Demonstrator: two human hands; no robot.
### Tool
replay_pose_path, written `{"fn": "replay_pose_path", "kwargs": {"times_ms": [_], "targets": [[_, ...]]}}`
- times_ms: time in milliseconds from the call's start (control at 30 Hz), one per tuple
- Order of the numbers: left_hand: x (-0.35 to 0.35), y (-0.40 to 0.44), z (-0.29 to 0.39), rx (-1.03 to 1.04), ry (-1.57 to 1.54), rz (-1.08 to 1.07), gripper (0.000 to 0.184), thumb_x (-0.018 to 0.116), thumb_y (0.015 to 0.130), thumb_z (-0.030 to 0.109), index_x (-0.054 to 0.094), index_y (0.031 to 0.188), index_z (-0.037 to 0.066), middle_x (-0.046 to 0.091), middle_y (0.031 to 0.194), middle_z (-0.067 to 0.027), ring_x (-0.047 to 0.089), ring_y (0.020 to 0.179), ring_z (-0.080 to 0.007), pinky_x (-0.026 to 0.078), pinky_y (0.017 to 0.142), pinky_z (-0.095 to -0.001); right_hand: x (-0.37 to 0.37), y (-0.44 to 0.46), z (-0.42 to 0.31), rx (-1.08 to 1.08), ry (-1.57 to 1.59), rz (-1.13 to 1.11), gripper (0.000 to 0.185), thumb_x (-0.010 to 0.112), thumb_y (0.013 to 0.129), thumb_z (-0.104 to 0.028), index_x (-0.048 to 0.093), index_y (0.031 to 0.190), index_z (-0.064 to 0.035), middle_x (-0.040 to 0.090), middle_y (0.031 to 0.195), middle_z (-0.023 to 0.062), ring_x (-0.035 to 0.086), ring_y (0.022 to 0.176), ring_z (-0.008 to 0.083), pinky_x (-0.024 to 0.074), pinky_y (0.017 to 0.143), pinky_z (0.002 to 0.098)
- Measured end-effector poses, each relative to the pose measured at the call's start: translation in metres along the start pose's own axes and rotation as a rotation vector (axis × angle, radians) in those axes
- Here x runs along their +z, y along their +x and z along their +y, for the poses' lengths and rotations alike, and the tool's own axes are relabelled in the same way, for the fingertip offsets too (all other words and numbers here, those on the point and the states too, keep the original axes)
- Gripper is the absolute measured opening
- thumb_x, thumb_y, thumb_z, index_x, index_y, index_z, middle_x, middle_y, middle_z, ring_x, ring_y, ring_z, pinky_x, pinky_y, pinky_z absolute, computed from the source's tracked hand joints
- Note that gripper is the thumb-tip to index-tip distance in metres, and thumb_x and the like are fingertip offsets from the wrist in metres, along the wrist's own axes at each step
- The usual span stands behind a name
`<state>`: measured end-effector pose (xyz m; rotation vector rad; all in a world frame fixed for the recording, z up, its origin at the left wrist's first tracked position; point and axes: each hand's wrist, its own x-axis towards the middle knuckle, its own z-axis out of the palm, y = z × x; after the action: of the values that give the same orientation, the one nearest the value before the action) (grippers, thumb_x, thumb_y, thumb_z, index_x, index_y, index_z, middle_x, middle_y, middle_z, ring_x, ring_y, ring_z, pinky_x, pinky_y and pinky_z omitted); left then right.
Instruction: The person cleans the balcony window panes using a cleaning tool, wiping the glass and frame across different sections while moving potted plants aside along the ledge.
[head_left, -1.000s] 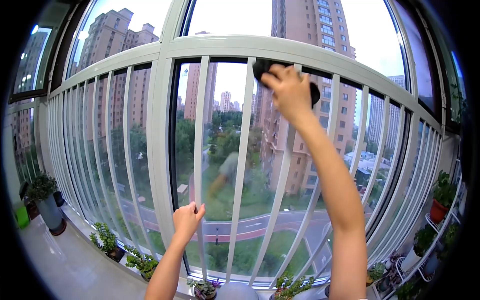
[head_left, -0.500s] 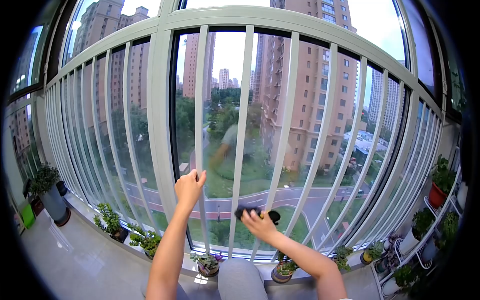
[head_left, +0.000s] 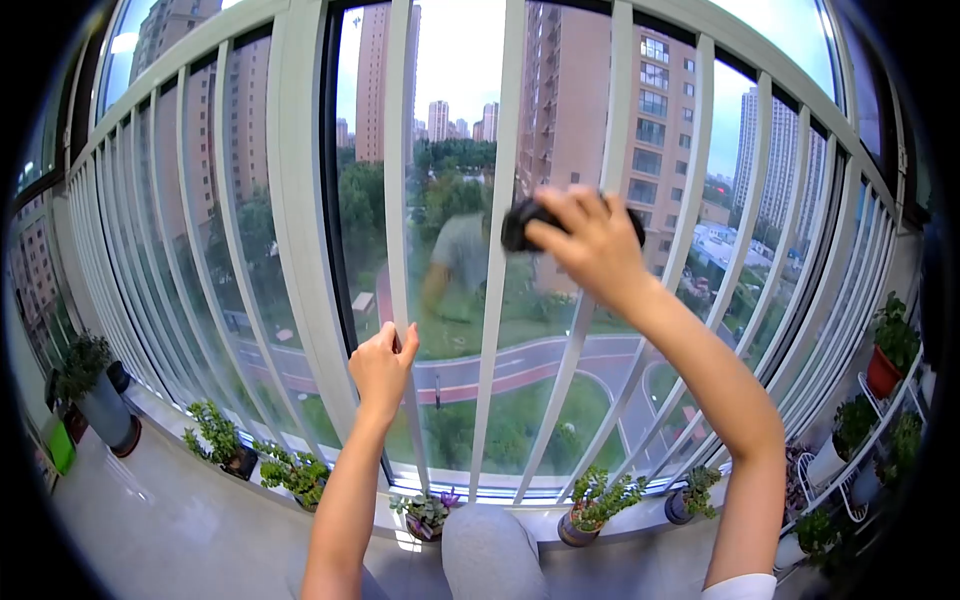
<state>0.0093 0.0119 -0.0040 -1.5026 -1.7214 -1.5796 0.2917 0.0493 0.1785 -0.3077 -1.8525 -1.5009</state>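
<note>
My left hand (head_left: 380, 372) is closed around a white railing bar (head_left: 397, 220), with the thumb on its right side and the fingertips hidden. Higher up and to the right, my right hand (head_left: 598, 245) grips a black brush-like object (head_left: 519, 228), blurred, in front of the bars and the window glass (head_left: 450, 375). Part of this object is covered by my fingers, and its dark end sticks out on the left while another bit shows on the right. A faint reflection of a person shows in the glass between the bars.
Potted plants line the low ledge, among them a succulent (head_left: 425, 515) by my knee (head_left: 490, 555) and a leafy plant (head_left: 600, 497) right of it. A tall grey planter (head_left: 103, 405) stands far left. At right is a white plant rack (head_left: 845, 470). Buildings and a road lie outside.
My right hand has swung up and slightly right with the black object, from low on the bars to about mid-height. My left hand keeps its hold on the bar. The view has tilted down a little.
</note>
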Motion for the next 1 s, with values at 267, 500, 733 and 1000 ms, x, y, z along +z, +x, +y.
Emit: {"fn": "replay_pose_path", "kwargs": {"times_ms": [267, 500, 733, 1000], "targets": [[0.036, -0.081, -0.047, 0.11, 0.053, -0.05, 0.032, 0.066, 0.093, 0.028, 0.048, 0.109, 0.007, 0.062, 0.064, -0.0107, 0.063, 0.054, -0.0343, 0.047, 0.049, -0.0441, 0.034, -0.063, -0.137, 0.403, -0.162, -0.002, 0.045, 0.066, 0.078, -0.01, 0.07, 0.122, -0.0159, 0.057, 0.12, 0.0088, 0.057, 0.103, 0.0251, 0.044, 0.082, 0.0443], [0.032, -0.09, -0.052, 0.125, 0.126, -0.141, 0.033, 0.061, 0.097, 0.026, 0.046, 0.119, 0.007, 0.065, 0.066, -0.0114, 0.063, 0.053, -0.0352, 0.046, 0.046, -0.0448, 0.038, -0.233, -0.325, 0.388, 0.047, -0.227, 0.041, 0.063, 0.086, -0.016, 0.068, 0.127, -0.0165, 0.051, 0.127, 0.011, 0.049, 0.115, 0.026, 0.0423, 0.089, 0.0475], [0.034, -0.09, -0.053, 0.106, 0.225, -0.185, 0.031, 0.059, 0.099, 0.03, 0.042, 0.113, 0.007, 0.064, 0.062, -0.0119, 0.063, 0.052, -0.0361, 0.045, 0.045, -0.0468, 0.014, -0.311, -0.395, 0.36, 0.34, -0.431, 0.045, 0.062, 0.085, -0.02, 0.064, 0.13, -0.0167, 0.051, 0.128, 0.0068, 0.048, 0.114, 0.0221, 0.0429, 0.086, 0.0416], [0.04, -0.092, -0.059, 0.109, 0.24, -0.166, 0.03, 0.057, 0.1, 0.032, 0.043, 0.109, 0.008, 0.064, 0.062, -0.0116, 0.063, 0.051, -0.036, 0.046, 0.046, -0.0465, -0.003, -0.179, -0.213, 0.207, 0.337, -0.226, 0.033, 0.068, 0.077, -0.016, 0.07, 0.11, -0.0144, 0.062, 0.122, 0.0047, 0.058, 0.102, 0.0232, 0.0471, 0.08, 0.0401]]}}
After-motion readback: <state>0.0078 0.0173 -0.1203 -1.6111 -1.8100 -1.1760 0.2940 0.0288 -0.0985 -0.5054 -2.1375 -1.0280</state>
